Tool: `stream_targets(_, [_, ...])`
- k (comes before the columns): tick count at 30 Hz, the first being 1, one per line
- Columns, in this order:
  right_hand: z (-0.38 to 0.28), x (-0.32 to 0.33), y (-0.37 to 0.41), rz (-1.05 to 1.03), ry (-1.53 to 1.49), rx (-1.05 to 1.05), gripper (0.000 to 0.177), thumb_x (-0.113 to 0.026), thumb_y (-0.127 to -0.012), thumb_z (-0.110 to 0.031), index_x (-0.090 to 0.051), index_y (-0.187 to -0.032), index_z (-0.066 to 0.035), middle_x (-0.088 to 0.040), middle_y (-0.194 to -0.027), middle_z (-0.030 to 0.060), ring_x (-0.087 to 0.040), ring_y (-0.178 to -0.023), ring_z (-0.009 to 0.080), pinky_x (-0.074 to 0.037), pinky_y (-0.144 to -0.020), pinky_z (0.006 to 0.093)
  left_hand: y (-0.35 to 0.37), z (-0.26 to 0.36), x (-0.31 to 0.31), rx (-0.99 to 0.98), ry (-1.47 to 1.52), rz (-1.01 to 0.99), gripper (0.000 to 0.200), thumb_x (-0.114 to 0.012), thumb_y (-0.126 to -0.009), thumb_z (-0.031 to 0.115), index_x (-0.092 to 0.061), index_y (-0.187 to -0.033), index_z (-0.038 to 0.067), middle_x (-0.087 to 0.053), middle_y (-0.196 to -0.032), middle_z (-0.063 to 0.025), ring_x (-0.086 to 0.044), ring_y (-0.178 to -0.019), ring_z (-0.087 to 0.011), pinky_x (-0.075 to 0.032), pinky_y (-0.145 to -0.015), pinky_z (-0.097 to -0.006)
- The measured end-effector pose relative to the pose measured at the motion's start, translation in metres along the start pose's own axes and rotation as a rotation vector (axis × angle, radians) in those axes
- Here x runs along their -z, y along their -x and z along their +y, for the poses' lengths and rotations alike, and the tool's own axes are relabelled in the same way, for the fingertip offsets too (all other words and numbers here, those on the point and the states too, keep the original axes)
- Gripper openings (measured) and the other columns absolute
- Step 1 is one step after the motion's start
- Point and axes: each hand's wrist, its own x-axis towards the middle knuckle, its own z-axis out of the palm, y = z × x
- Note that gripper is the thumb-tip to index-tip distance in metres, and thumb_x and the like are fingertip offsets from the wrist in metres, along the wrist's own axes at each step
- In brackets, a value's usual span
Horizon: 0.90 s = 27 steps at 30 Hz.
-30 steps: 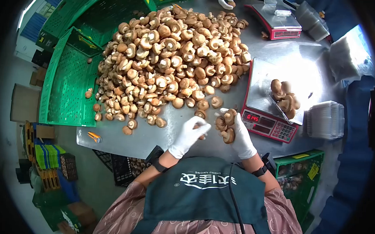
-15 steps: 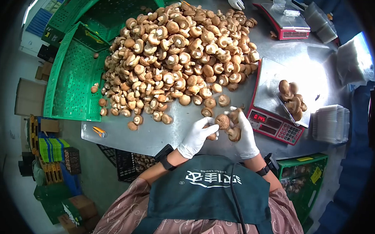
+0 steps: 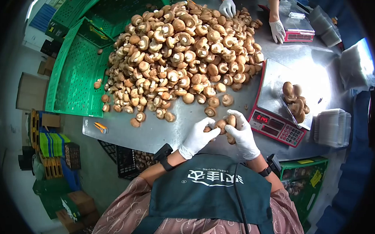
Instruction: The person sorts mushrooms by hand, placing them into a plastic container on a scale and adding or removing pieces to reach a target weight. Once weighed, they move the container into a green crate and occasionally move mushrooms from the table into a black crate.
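Observation:
Both hands wear white gloves and are close together over the near edge of the metal table. My left hand (image 3: 198,138) is closed around mushrooms (image 3: 220,126), its fingers partly hiding them. My right hand (image 3: 241,137) grips more mushrooms (image 3: 231,120) between thumb and fingers. Beyond them lies a large heap of brown mushrooms (image 3: 185,55). To the right, a red scale (image 3: 274,125) reads 0.145 and bears a clear tray of mushrooms (image 3: 296,105).
A green crate (image 3: 79,76) lies on its side at the left. An orange cutter (image 3: 100,127) rests near the table's left corner. Stacked clear trays (image 3: 332,127) stand right of the scale. A co-worker's gloved hands (image 3: 227,8) reach in at the far side, near a second scale (image 3: 298,36).
My right hand's mushrooms have shifted and its fingers have closed more around them. A co-worker's hand has moved onto the far heap, and another has appeared beside the second scale.

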Motion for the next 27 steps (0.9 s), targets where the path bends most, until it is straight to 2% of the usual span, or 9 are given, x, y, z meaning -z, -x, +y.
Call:
stream_targets(8, [0.013, 0.009, 0.000, 0.005, -0.076, -0.222, 0.041, -0.063, -0.097, -0.015, -0.053, -0.136, -0.012, -0.060, -0.104, 0.0036, -0.055, -0.082, 0.0084, -0.046, -0.066, 0.0205, 0.073, -0.037, 0.085, 0.041, 0.013, 0.474, 0.013, -0.067, -0.095, 0.006, -0.060, -0.105, 0.003, -0.060, -0.080, -0.0007, -0.056, -0.065, -0.0062, -0.046, -0.055, -0.0216])
stream_targets(10, [0.008, 0.012, -0.001, -0.003, 0.034, -0.271, 0.040, -0.065, -0.095, -0.016, -0.055, -0.134, -0.010, -0.060, -0.102, 0.0037, -0.056, -0.082, 0.0096, -0.047, -0.068, 0.0219, 0.114, -0.084, 0.133, -0.022, -0.300, 0.736, 0.011, -0.069, -0.093, 0.008, -0.059, -0.096, 0.004, -0.057, -0.074, 0.0032, -0.049, -0.060, -0.0030, -0.041, -0.052, -0.0221])
stream_targets(12, [0.009, 0.013, -0.007, -0.011, 0.147, -0.325, 0.040, -0.066, -0.094, -0.017, -0.056, -0.132, -0.009, -0.060, -0.101, 0.0038, -0.058, -0.081, 0.0108, -0.049, -0.070, 0.0232, 0.160, -0.106, 0.164, 0.155, -0.140, 0.936, 0.008, -0.068, -0.093, 0.007, -0.060, -0.095, 0.005, -0.056, -0.071, 0.0037, -0.047, -0.059, -0.0014, -0.040, -0.051, -0.0212])
stream_targets(14, [0.023, 0.011, -0.022, 0.044, 0.545, -0.086, 0.040, -0.070, -0.090, -0.018, -0.059, -0.126, -0.004, -0.064, -0.103, 0.0095, -0.064, -0.087, 0.0204, -0.053, -0.077, 0.0310, 0.219, -0.187, 0.232, 0.245, -0.485, 1.064, 0.017, -0.073, -0.088, 0.011, -0.061, -0.095, 0.001, -0.060, -0.075, 0.0001, -0.058, -0.068, -0.0107, -0.050, -0.062, -0.0290])
stream_targets(16, [0.049, 0.016, -0.042, 0.104, 0.814, 0.241, 0.040, -0.072, -0.086, -0.019, -0.061, -0.119, 0.000, -0.066, -0.106, 0.0177, -0.067, -0.095, 0.0322, -0.054, -0.086, 0.0385, 0.257, -0.212, 0.250, 0.177, -0.723, 1.199, 0.030, -0.075, -0.086, 0.014, -0.062, -0.109, -0.002, -0.067, -0.093, -0.0092, -0.064, -0.085, -0.0174, -0.054, -0.079, -0.0339])
stream_targets(18, [0.020, 0.004, -0.041, 0.080, 0.782, 0.245, 0.043, -0.076, -0.084, -0.022, -0.061, -0.117, 0.001, -0.066, -0.109, 0.0227, -0.066, -0.102, 0.0388, -0.053, -0.089, 0.0417, 0.269, -0.231, 0.262, 0.140, -0.478, 1.333, 0.049, -0.074, -0.091, 0.020, -0.054, -0.126, -0.006, -0.067, -0.095, -0.0129, -0.064, -0.085, -0.0191, -0.054, -0.076, -0.0340])
stream_targets(19, [0.013, 0.001, -0.040, 0.108, 0.744, 0.255, 0.044, -0.078, -0.083, -0.021, -0.062, -0.118, 0.000, -0.066, -0.113, 0.0222, -0.066, -0.105, 0.0396, -0.053, -0.090, 0.0420, 0.266, -0.223, 0.259, 0.228, -0.578, 1.359, 0.045, -0.072, -0.093, 0.023, -0.055, -0.124, -0.006, -0.064, -0.090, -0.0093, -0.062, -0.079, -0.0175, -0.053, -0.071, -0.0328])
stream_targets(23, [-0.059, 0.000, -0.018, 0.328, 0.881, 0.503, 0.046, -0.081, -0.080, -0.017, -0.063, -0.120, -0.005, -0.065, -0.112, 0.0175, -0.066, -0.100, 0.0359, -0.055, -0.086, 0.0396, 0.206, -0.171, 0.208, 0.164, 0.105, 1.235, 0.025, -0.063, -0.101, 0.029, -0.062, -0.110, 0.005, -0.059, -0.078, -0.0044, -0.048, -0.046, -0.0096, -0.041, -0.042, -0.0260])
stream_targets(27, [-0.120, 0.052, -0.003, 0.612, 1.095, 0.740, 0.050, -0.086, -0.075, -0.016, -0.065, -0.118, -0.005, -0.066, -0.104, 0.0161, -0.067, -0.093, 0.0314, -0.055, -0.083, 0.0383, 0.149, -0.096, 0.142, 0.114, 0.162, 0.973, 0.025, -0.058, -0.104, 0.028, -0.063, -0.113, 0.006, -0.061, -0.082, -0.0022, -0.054, -0.059, -0.0082, -0.044, -0.050, -0.0239])
